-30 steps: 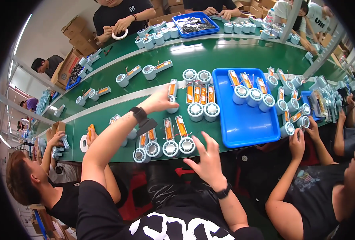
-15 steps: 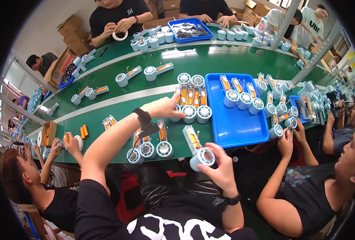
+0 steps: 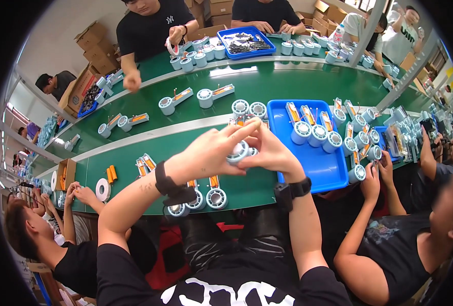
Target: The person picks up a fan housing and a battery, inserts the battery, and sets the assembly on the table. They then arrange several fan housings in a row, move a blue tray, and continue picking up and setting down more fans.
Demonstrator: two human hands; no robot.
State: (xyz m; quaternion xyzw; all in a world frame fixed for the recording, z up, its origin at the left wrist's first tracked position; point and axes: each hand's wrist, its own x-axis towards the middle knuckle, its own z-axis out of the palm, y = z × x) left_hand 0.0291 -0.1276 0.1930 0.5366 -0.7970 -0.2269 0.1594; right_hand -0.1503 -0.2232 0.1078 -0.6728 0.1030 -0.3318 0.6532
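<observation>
Along the near edge of the green bench point(image 3: 118, 158), three round-headed housings point(image 3: 196, 199) of light-blue plastic are lined up, their rims ribbed by spokes, orange cells seated in the narrow handles. Just beyond, above the bench, a held housing point(image 3: 237, 153) is enclosed between the left hand point(image 3: 202, 153) and the right hand point(image 3: 276, 149), whose curled fingers are brought together around it; which fingertips pinch it cannot be told. Its round, spoked head is partly exposed; the rest is covered. To the right, more housings point(image 3: 301, 132) are grouped in a smooth blue tray point(image 3: 315, 176). Farther off, a glossy green surface point(image 3: 287, 79) is bordered by a pale rail point(image 3: 155, 134). Behind, cardboard boxes point(image 3: 94, 35) are stacked.
</observation>
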